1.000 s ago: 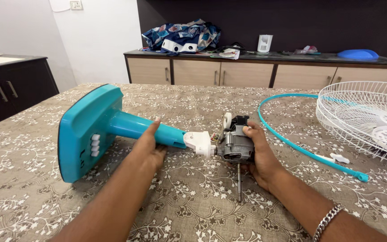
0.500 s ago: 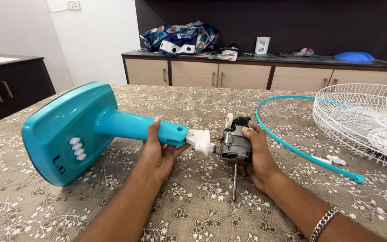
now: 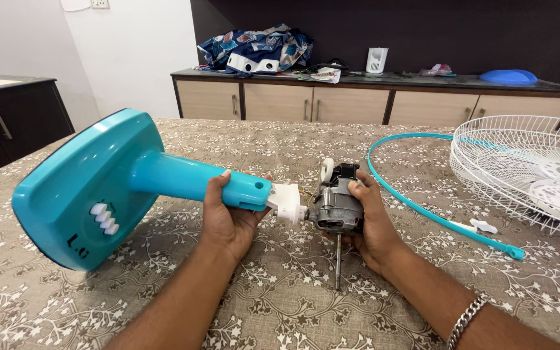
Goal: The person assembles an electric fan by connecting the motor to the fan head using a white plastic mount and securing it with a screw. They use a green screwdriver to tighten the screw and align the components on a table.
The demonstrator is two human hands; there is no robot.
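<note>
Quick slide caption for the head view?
Left hand grips teal fan stand; right hand holds its motor above patterned table.

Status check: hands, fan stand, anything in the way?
Left hand gripping teal fan stand by the pole, base tilted off the table. Right hand around motor, shaft pointing at you. Wire guard and teal ring lie apart, right.
</note>
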